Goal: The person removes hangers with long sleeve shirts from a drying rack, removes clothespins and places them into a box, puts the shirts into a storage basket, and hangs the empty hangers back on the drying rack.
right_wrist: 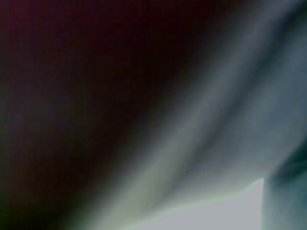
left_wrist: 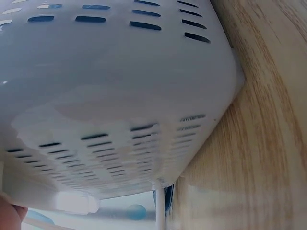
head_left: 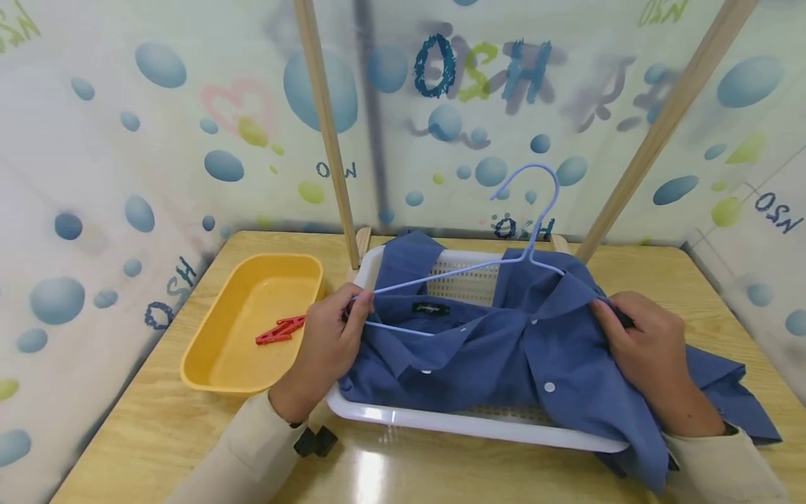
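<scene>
A blue buttoned shirt (head_left: 466,357) lies spread over a white perforated basket (head_left: 441,418), its dark collar label facing up. A light-blue clothes hanger (head_left: 447,274) slants across the collar, hook upward. Its right arm runs under the shirt's right side, where it is hidden. My left hand (head_left: 330,329) grips the hanger's left corner at the shirt's left edge. With my right hand (head_left: 651,350) I pinch the shirt cloth beside the collar. In the left wrist view the basket's slotted wall (left_wrist: 120,72) fills most of the frame. Blurred dark shapes and grey-blue cloth (right_wrist: 240,143) cover the right wrist view.
To the left stands a yellow tub (head_left: 236,357) with red clothespins (head_left: 280,330) in it. Two wooden poles (head_left: 330,140) rise behind the basket. A small black object (head_left: 316,442) lies on the wooden table (head_left: 145,434) by my left wrist. A patterned curtain (head_left: 189,140) closes the back.
</scene>
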`<state>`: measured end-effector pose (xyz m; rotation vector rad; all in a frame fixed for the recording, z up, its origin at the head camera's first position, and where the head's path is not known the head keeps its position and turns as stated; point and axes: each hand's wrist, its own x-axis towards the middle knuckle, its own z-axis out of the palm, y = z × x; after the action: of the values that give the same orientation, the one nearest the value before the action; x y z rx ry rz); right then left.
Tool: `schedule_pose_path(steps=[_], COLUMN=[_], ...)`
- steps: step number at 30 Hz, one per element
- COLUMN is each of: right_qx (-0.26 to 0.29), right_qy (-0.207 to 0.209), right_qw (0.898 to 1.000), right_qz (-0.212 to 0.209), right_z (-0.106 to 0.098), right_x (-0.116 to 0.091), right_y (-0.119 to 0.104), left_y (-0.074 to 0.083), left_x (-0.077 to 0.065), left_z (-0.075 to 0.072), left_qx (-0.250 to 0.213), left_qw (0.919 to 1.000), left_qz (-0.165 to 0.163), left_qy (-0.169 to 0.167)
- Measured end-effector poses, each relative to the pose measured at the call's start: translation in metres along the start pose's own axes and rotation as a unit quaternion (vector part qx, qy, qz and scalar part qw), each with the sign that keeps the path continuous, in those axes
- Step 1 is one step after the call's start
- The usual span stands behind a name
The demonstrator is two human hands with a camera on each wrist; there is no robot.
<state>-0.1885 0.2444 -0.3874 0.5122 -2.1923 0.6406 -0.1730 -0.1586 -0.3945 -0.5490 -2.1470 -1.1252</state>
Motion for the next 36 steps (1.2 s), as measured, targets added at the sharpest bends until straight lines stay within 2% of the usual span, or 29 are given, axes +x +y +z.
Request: schedule_pose_path(steps=[6,15,36], right_qx=[-0.006,-0.012,-0.002], right_qy=[-0.007,-0.004,0.001], right_qw=[1.0,1.0,1.0], right_qz=[0.007,0.004,0.003], right_z=[0.0013,0.0038,0.0041], right_x=[0.0015,0.0005,-0.0029], right_y=[0.0004,0.0005,0.0017], left_y=[-0.0017,-0.0026,-0.0027], left_x=[0.0016,-0.0003,-0.0022], left_z=[0.0002,-0.0002,0.0006], left_qx=[-0.022,-0.03,-0.076], left_qw=[0.9997,0.999,0.9962], left_qz=[-0.005,-0.031,0.004], left_qy=[0.007,0.009,0.043])
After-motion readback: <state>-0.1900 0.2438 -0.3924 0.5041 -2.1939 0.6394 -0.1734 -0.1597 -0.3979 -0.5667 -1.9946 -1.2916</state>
